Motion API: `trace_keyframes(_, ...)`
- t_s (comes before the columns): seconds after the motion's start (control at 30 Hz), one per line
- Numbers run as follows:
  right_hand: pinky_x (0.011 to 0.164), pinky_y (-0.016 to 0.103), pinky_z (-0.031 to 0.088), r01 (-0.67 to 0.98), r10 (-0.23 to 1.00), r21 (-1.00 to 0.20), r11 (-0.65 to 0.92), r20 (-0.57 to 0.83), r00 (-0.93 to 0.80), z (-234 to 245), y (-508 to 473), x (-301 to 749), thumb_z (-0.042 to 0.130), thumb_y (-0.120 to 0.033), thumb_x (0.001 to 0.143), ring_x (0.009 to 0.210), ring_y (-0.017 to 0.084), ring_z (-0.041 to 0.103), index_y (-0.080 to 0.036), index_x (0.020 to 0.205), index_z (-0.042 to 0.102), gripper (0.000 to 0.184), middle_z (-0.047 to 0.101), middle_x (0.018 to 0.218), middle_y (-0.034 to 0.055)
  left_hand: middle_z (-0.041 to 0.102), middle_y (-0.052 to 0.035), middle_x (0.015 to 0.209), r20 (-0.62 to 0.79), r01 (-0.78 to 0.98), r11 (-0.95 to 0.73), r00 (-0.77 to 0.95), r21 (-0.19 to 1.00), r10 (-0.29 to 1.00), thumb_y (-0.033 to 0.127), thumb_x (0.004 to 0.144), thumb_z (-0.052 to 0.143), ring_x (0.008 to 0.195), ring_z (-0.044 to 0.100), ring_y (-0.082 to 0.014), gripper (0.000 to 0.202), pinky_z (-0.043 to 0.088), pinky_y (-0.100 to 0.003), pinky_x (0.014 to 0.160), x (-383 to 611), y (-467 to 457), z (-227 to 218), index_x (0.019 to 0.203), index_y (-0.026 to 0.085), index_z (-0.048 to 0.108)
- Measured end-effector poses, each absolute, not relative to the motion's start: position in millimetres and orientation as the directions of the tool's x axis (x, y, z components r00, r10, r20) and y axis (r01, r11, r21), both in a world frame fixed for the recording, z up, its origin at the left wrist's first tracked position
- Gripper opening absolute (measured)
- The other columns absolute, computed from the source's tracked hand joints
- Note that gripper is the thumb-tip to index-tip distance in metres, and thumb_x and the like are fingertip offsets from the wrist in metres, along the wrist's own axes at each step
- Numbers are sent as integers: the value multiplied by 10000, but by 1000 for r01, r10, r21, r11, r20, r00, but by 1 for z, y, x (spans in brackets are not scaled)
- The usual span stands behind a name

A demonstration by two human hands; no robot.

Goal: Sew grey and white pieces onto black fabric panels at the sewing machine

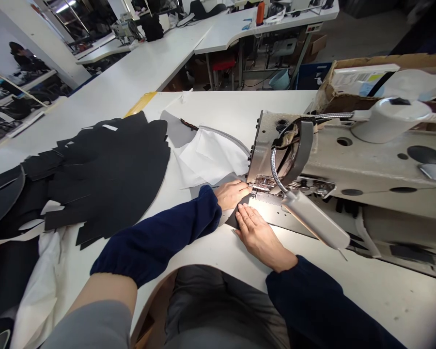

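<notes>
Beside the needle area of a sewing machine (287,145), my left hand (232,195) lies flat on a dark fabric piece (233,221), its fingertips close to the presser foot. My right hand (257,237) rests on the near edge of that same piece, fingers stretched out and pressing down. Grey material and a white sheet (209,155) with a grey curved edge extend from under my left hand toward the back. A slim lamp (316,220) on a flexible neck lights the spot. Part of the fabric is hidden under my hands.
A fanned stack of black cut pieces (119,165) covers the table (189,247) on the left, with white and black material beside it. Behind the machine stands a cardboard box (363,63). Farther off are white worktables (225,36) and a seated person (25,58).
</notes>
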State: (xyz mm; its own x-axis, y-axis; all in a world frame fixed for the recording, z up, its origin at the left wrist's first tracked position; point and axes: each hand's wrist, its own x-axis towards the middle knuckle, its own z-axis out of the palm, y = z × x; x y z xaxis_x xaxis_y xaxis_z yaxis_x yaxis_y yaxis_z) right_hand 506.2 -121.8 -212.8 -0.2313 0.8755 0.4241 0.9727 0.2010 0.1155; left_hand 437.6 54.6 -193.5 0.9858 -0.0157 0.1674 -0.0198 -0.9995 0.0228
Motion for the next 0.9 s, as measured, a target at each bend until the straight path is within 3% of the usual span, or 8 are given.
trace_keyframes(0.37, 997, 494, 443, 975, 883, 98, 199, 413, -222, -214, -121, 508, 465, -197, 915, 1240, 347, 459, 40, 1165, 578, 362, 512, 1278, 274, 602, -64, 1061, 198, 100, -991, 973, 86, 116, 154, 933, 391, 1000, 519, -189, 297, 451, -275, 894, 436, 50, -192, 1169, 121, 569)
trace_keyframes(0.67, 998, 492, 441, 978, 876, 89, 190, 435, -209, -214, -118, 511, 476, -203, 913, 1239, 372, 451, 64, 1148, 585, 372, 521, 1262, 284, 612, -60, 982, 251, 179, -984, 952, -4, 173, 181, 906, 437, 956, 522, -215, 273, 448, -311, 831, 441, 50, -191, 1094, 169, 635)
trace_keyframes(0.9, 1006, 498, 434, 982, 871, 73, 173, 454, -187, -214, -117, 512, 466, -182, 910, 1214, 367, 479, 68, 1134, 594, 359, 519, 1263, 285, 615, -58, 1054, 239, 195, -981, 952, 21, 194, 148, 882, 448, 985, 516, -218, 272, 442, -310, 845, 444, 51, -190, 1068, 176, 645)
